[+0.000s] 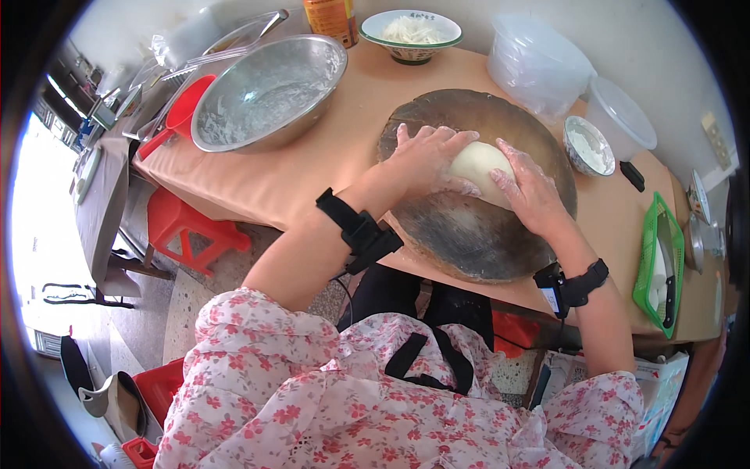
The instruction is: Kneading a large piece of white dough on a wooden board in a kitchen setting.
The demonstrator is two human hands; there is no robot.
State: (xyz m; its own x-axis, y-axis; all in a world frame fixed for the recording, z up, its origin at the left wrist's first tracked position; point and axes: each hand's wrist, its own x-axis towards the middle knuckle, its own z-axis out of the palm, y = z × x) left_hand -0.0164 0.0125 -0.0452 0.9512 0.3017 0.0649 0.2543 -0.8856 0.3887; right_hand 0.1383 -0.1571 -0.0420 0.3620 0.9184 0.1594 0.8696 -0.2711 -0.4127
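Observation:
A smooth, pale ball of dough (482,168) rests on a round, dark wooden board (461,238). My left hand (433,160) cups its left side, with floury fingers curved around it. On the right side, my right hand (536,189) presses against it, thumb and fingers bent over the surface. Both hands have white flour or dough stuck on the fingertips. The underside of the dough is hidden.
A floury steel basin (269,94) and a red ladle (187,109) stand at left. Behind are a bowl of white shreds (412,33) and an orange container (331,19). At right are a flour bowl (588,146), plastic tubs (539,66) and a green basket (658,266) with a knife (669,303).

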